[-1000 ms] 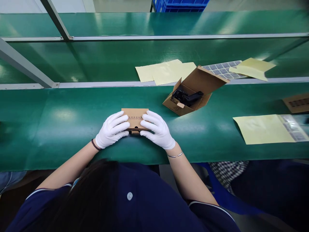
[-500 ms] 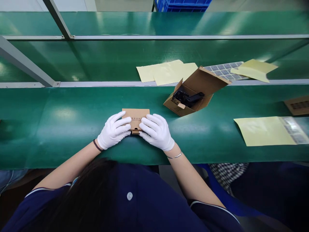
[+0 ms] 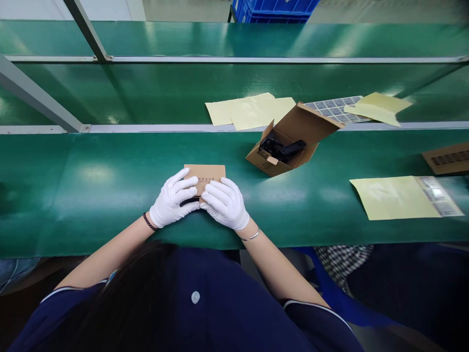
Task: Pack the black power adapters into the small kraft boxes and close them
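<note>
A small closed cardboard box [image 3: 209, 173] lies flat on the green conveyor belt [image 3: 110, 195] right in front of me. Both hands wear white gloves. My left hand [image 3: 171, 199] rests on the box's near left part, fingers curled over it. My right hand [image 3: 224, 203] covers the near right part, fingers bent and pressed against the front edge. The fingertips of both hands meet at the middle of that edge, hiding the flap there.
An open cardboard box [image 3: 289, 143] with a black part inside sits to the right. Yellow backing sheets [image 3: 249, 110] and a label sheet [image 3: 335, 108] lie behind it; another yellow sheet [image 3: 392, 197] lies far right. A metal rail [image 3: 146, 128] divides the belts.
My right hand has slid left along the box's near edge until its fingers meet the left hand's. The small tab visible between the hands before is now covered.
</note>
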`<state>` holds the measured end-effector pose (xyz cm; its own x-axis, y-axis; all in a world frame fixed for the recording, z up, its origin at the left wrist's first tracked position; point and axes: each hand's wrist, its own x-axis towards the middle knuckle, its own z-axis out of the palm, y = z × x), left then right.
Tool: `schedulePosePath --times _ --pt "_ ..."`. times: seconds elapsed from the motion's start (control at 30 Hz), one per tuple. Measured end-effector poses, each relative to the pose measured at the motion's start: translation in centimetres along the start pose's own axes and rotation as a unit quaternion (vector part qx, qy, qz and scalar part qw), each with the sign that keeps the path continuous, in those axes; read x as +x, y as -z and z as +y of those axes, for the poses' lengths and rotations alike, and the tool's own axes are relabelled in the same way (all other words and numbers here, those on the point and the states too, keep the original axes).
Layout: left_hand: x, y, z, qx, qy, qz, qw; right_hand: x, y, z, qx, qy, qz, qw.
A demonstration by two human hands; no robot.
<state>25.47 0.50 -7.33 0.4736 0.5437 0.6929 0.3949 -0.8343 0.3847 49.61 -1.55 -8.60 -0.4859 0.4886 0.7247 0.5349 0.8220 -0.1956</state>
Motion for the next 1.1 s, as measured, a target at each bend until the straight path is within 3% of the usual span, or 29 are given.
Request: schedulePosePath --times 0.13,0.3,0.47,0.6,0.67,0.77,0.87,1.0,1.1 --pt "0.3 -0.2 0.6 -0.015 -0.002 0.016 1.0 -0.6 -0.2 0.0 0.024 -0.024 0.018 0.999" --pt "0.0 -0.9 1.6 0.01 0.063 0.055 0.996 -0.7 0.0 0.0 0.029 -0.062 -0.031 0.997" --pt "0.1 -1.1 1.4 -0.01 0.072 0.05 0.996 0.0 0.3 0.0 0.013 -0.061 -0.054 0.997" --pt "1.3 -0.9 2.1 -0.019 0.077 0.058 0.995 0.2 1.1 -0.3 -0.001 -0.016 0.006 1.0" --pt "2.0 -1.1 2.7 0.003 0.079 0.004 0.997 -0.3 1.3 0.0 -0.006 0.013 0.014 1.0" --pt "2.7 -1.7 2.1 0.115 0.095 -0.152 0.977 -1.0 0.4 1.8 -0.034 0.025 0.018 0.999" --pt "2.9 -2.1 1.2 0.164 0.122 -0.208 0.957 -0.5 -0.6 2.8 -0.048 0.03 0.051 0.997" --pt "2.8 -3.2 0.6 0.161 0.13 -0.163 0.965 0.7 -0.7 2.6 -0.069 0.039 0.068 0.995" --pt "2.5 -4.3 -0.3 0.152 0.117 -0.11 0.975 1.2 -1.1 2.7 -0.067 -0.014 0.085 0.994"
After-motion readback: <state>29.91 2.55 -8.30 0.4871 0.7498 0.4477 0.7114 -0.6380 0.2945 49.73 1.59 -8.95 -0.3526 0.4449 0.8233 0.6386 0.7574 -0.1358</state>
